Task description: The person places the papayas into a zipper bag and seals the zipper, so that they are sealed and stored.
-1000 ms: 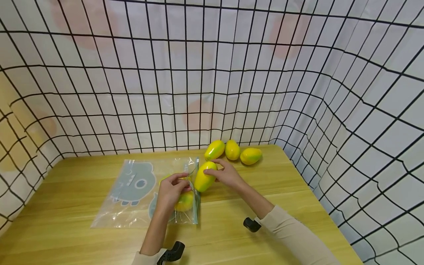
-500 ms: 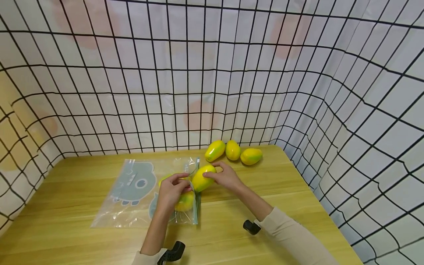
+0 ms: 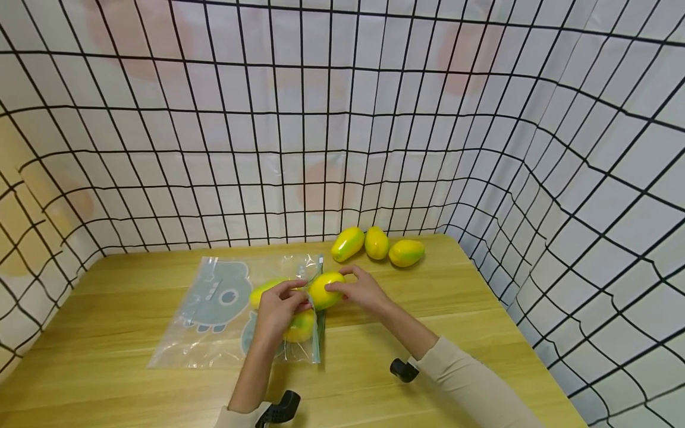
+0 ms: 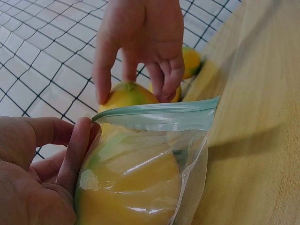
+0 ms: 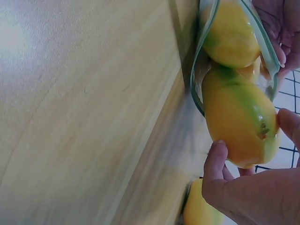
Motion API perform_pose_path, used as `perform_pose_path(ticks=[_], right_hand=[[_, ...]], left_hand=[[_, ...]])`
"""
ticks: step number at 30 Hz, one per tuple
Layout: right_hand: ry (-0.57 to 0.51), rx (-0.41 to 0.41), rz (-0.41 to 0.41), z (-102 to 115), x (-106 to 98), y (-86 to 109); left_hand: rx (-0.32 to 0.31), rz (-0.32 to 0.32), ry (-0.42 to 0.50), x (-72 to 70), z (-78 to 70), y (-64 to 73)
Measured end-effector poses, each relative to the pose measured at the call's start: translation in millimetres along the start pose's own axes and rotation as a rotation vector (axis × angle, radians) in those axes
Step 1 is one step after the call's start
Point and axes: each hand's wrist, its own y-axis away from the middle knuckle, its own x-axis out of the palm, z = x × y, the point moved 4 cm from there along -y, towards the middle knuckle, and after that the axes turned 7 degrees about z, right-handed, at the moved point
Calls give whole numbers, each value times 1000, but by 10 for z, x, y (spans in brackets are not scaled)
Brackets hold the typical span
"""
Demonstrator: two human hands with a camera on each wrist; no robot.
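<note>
A clear zip bag (image 3: 184, 333) with a blue-grey cartoon print lies flat, its green-edged mouth facing right. My left hand (image 3: 274, 309) pinches the upper layer of that mouth and lifts it, so the zip edge (image 5: 193, 77) gapes in the right wrist view. Between the fingertips and thumb of my right hand (image 3: 366, 291) is a yellow-green mango (image 5: 239, 117), its front end inside the opening and its stem end outside. Further in, another mango (image 5: 232, 35) shows through the plastic, and one more mango (image 3: 262, 292) lies partly behind my left hand.
Three loose mangoes, a left one (image 3: 348, 244), a middle one (image 3: 377, 243) and a right one (image 3: 407, 254), lie at the back of the wooden table (image 3: 385, 386). Black wire mesh (image 3: 316, 131) before pale cloth borders the back and sides.
My right hand has moved the mango leftward and tipped it into the bag's mouth. The mango behind my left hand has shifted deeper to the left. My left hand keeps its hold.
</note>
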Motion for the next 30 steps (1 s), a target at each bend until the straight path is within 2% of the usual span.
perform_pose_path(ticks=[6, 11, 25, 30], right_hand=[[-81, -16, 29, -58, 39, -36], [-107, -2, 52, -100, 78, -48], [-101, 39, 89, -172, 168, -70], [-67, 47, 114, -173, 191, -66]], left_hand=[[5, 1, 4, 3, 5, 7], [1, 4, 5, 7, 3, 15], [-8, 15, 12, 17, -22, 19], [-3, 18, 24, 20, -17, 12]])
